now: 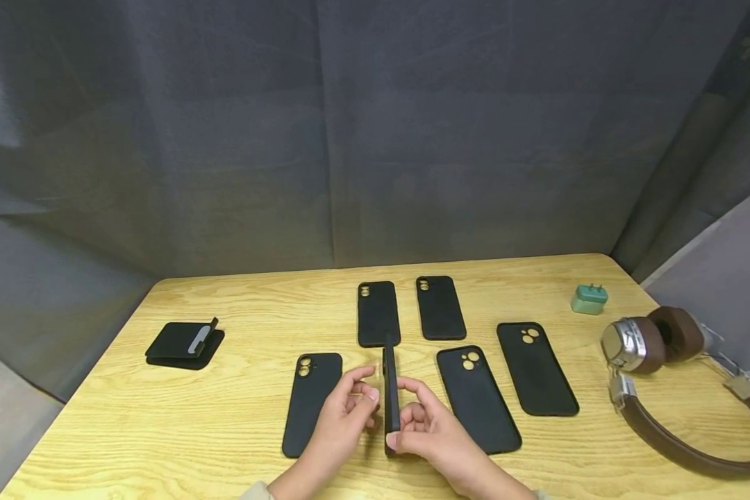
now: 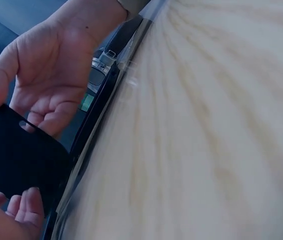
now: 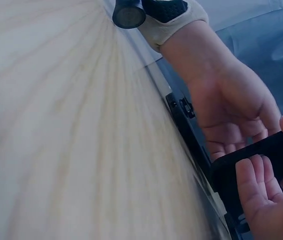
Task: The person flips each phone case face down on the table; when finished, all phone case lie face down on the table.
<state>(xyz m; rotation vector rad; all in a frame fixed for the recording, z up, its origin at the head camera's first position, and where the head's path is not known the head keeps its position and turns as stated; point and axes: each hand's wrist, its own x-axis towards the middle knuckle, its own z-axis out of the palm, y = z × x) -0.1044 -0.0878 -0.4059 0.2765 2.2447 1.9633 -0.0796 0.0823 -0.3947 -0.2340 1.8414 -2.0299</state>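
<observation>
Right grip [image 1: 430, 425] clamped on upright case [image 1: 392, 392], left grip [image 1: 348, 408] loose beside it, flat black cases [image 1: 539, 368] around, headphones [image 1: 644, 340] at right

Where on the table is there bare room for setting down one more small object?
A wide bare patch lies between the black folded item and the leftmost phone case. A smaller one is behind the rightmost phone case, left of the green charger. The middle is crowded: left hand and right hand flank the upright phone case. Headphones occupy the right side.

Left hand [image 1: 345, 412], fingers loosely bent; right hand [image 1: 430, 425] near it, thumb and fingers pinching
</observation>
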